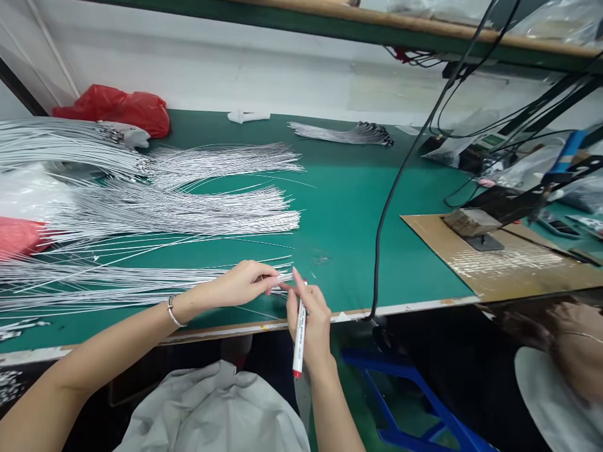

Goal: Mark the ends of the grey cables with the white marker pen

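Observation:
My left hand (249, 282) is closed over the right ends of a loose bundle of thin silvery wires (179, 281) near the table's front edge, thumb and fingers pinched on some of them. Close beside it, my right hand (311, 317) holds a white marker pen (299, 339) with a red end, which slants down toward me. The right index finger points up by the wire ends, near the left fingertips. Whether it touches the wires I cannot tell.
Thicker wire bundles (202, 210) lie behind my left hand, with red bags (127, 107) at the back left. A black cable (384, 216) hangs down right of my hands. Cardboard (438, 251) lies at the right. A person (556, 389) sits at the lower right.

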The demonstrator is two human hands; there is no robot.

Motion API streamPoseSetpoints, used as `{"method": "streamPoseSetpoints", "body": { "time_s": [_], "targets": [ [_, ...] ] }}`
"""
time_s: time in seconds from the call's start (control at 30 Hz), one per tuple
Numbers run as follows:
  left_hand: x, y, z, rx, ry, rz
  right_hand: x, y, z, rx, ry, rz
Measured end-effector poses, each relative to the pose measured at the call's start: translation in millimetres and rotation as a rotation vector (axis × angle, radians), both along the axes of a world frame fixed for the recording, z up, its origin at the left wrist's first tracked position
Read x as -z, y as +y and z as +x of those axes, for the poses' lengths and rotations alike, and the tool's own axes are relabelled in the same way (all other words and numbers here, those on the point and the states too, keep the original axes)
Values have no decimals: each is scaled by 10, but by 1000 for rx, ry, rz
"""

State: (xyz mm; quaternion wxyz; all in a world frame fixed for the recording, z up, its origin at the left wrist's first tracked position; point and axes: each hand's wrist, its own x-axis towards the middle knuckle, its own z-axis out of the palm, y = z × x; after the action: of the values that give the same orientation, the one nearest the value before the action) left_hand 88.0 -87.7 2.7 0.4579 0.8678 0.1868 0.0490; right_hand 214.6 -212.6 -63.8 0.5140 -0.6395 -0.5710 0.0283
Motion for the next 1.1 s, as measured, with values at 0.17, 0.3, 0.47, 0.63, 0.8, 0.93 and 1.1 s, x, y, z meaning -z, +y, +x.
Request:
{"method": "streamPoseSetpoints", "body": {
  "time_s": [0.17, 0.3, 0.47, 0.63, 0.8, 0.93, 1.1],
  "targets": [
    [21, 12, 13, 37, -32, -45, -47, -32, 70, 57, 146, -82],
    [-4, -10, 29, 119, -36, -58, -107, 17, 128, -70, 318, -230],
    [-18, -25, 42, 36, 5, -91, -157, 58, 140, -98, 368, -214],
    [19, 6, 34, 108, -12, -194, -153, 21, 175, -205, 415, -219],
    [31, 46, 41, 73, 92, -410, -173, 6, 213, -250, 322, -202],
    [-18, 58, 42, 119, 127, -453, -170, -4, 208, -196, 259, -155],
    [-27, 73, 43, 51, 67, -373, -93, -62, 92, 31, 258, -22]
  ]
}}
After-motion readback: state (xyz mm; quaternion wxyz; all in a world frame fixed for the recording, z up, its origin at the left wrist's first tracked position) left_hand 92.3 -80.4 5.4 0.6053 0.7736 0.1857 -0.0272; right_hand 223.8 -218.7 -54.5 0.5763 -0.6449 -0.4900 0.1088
